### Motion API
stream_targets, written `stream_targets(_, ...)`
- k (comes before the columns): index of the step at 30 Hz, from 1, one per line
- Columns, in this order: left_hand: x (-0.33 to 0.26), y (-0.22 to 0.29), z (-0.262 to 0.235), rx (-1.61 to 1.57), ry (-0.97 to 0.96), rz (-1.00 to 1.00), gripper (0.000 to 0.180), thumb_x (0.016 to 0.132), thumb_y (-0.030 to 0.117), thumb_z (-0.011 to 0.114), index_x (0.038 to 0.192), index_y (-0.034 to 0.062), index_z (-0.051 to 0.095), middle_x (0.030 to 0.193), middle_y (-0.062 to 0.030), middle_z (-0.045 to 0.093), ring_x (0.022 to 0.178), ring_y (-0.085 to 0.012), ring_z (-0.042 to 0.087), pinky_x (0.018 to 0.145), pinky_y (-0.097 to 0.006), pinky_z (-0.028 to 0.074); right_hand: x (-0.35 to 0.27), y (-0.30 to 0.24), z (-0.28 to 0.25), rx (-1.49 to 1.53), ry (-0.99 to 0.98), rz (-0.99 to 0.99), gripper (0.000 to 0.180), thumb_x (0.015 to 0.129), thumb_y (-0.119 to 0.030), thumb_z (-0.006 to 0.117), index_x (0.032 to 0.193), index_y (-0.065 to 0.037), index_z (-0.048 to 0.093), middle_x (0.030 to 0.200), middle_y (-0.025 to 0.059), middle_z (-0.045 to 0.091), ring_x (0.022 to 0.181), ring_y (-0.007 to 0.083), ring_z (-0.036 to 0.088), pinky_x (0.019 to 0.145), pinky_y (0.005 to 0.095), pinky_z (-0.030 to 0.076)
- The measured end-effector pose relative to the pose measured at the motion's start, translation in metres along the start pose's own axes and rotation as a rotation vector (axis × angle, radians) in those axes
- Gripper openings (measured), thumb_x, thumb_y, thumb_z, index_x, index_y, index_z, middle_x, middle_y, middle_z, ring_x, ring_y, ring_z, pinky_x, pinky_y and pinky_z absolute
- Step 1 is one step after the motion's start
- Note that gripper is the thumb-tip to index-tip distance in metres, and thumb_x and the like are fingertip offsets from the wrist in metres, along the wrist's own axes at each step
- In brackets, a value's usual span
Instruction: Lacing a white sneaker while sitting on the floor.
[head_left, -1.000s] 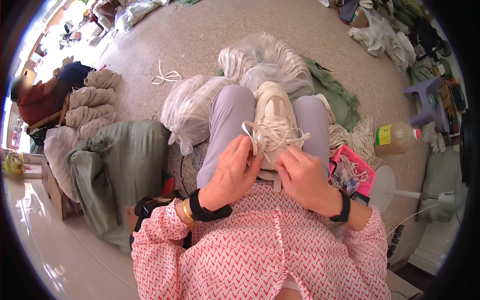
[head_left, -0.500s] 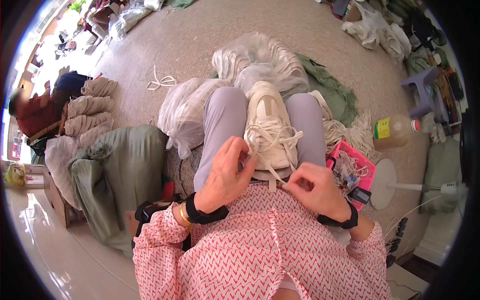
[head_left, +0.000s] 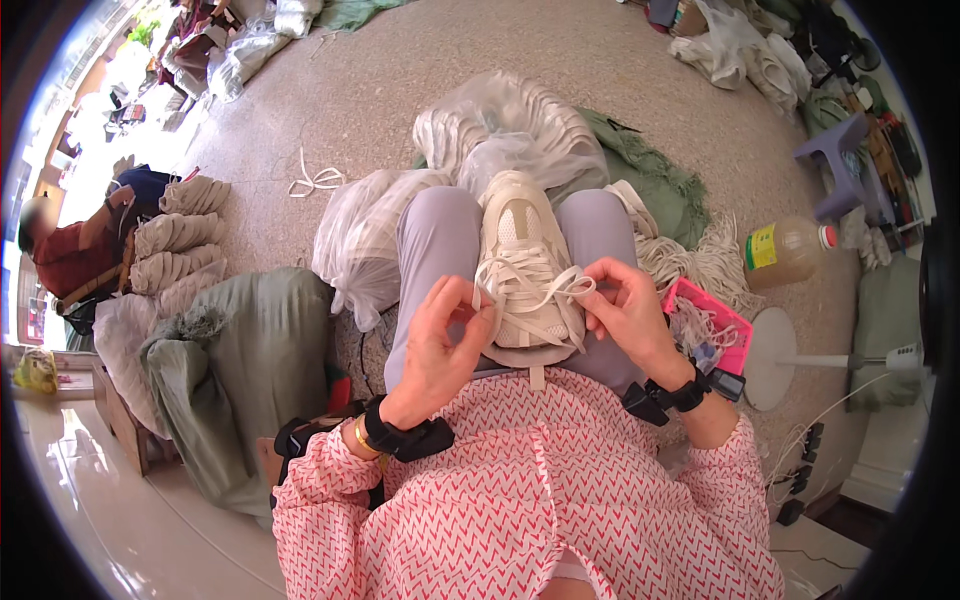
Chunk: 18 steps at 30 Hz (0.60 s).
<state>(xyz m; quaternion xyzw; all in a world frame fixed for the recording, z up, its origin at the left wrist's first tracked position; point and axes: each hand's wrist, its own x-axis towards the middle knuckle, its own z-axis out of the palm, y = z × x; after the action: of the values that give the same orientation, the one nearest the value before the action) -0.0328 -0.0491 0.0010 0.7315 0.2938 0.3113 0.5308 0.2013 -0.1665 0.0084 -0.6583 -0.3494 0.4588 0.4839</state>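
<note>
A cream shoe upper (head_left: 518, 215) rests on my lap between my knees, its toe pointing away from me. Its flat cream shoelace (head_left: 530, 280) criss-crosses the front and spreads in loops to both sides. At the left edge of the shoe, my left hand (head_left: 445, 335) pinches a part of the lace between thumb and forefinger. My right hand (head_left: 630, 312), on the other side, is closed on the lace loop there with its fingertips. Where exactly the lace ends lie is hard to make out.
Ahead lie bagged stacks of shoe uppers (head_left: 510, 125) and a white plastic bag (head_left: 375, 235). To my right are bundled laces (head_left: 705, 262), a pink basket (head_left: 735, 335) and a large bottle (head_left: 785, 252). A green sack (head_left: 260, 370) lies left. Another person (head_left: 85, 245) sits far left.
My right hand has moved up and away from my body to the shoe's right side. The lace strand stretched towards me is gone from there. My left hand has shifted slightly left and nearer.
</note>
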Motion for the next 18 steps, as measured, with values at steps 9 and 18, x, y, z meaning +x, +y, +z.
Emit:
stream_targets(9, 0.003, 0.008, -0.008, -0.237, -0.057, -0.064, 0.005, 0.099, -0.004, 0.061, 0.102, 0.0, 0.06, 0.098, -0.0037, 0.062, 0.086, -0.0089, 0.06, 0.078, -0.026, 0.051, -0.012, 0.004, 0.007, 0.201, 0.039, -0.156, 0.009, 0.1, -0.003, 0.067, 0.106, -0.002, 0.06, 0.089, 0.0012, 0.066, 0.066, 0.005, 0.062, 0.055, 0.0198, 0.049)
stream_targets(18, 0.007, 0.009, -0.02, -0.3, -0.041, -0.059, 0.005, 0.103, -0.002, 0.06, 0.107, 0.0012, 0.06, 0.098, -0.0021, 0.068, 0.088, -0.0062, 0.062, 0.084, -0.024, 0.049, -0.033, 0.001, 0.011, -0.351, 0.143, -0.672, 0.014, 0.086, 0.005, 0.074, 0.096, -0.003, 0.068, 0.096, 0.006, 0.067, 0.069, 0.0121, 0.064, 0.062, 0.025, 0.052)
